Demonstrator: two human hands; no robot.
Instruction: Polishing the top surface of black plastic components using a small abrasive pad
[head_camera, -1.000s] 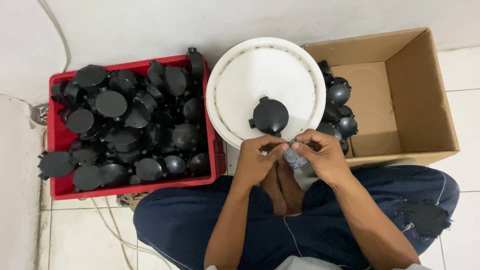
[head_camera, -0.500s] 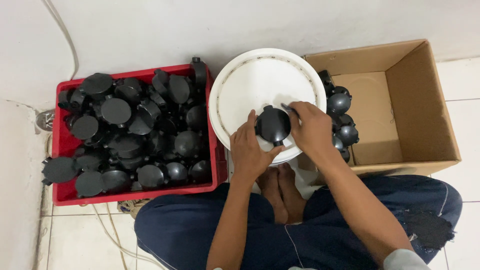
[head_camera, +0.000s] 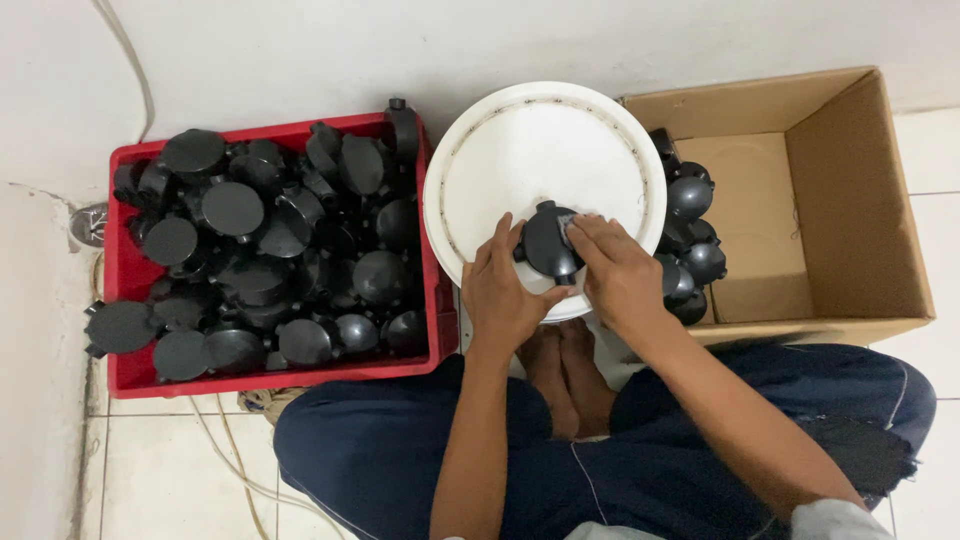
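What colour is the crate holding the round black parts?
Red crate, seen in the head view.

A makeshift home workshop: tiled floor (head_camera: 160, 470), red crate (head_camera: 130, 375) and cardboard box (head_camera: 850, 200) of black parts.

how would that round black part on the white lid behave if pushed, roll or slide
The round black part probably slides rather than rolls: it sits flat on the smooth white lid. It looks like stiff moulded plastic, likely light. The left hand and right hand steady it, and its side stubs would likely stop any rolling.
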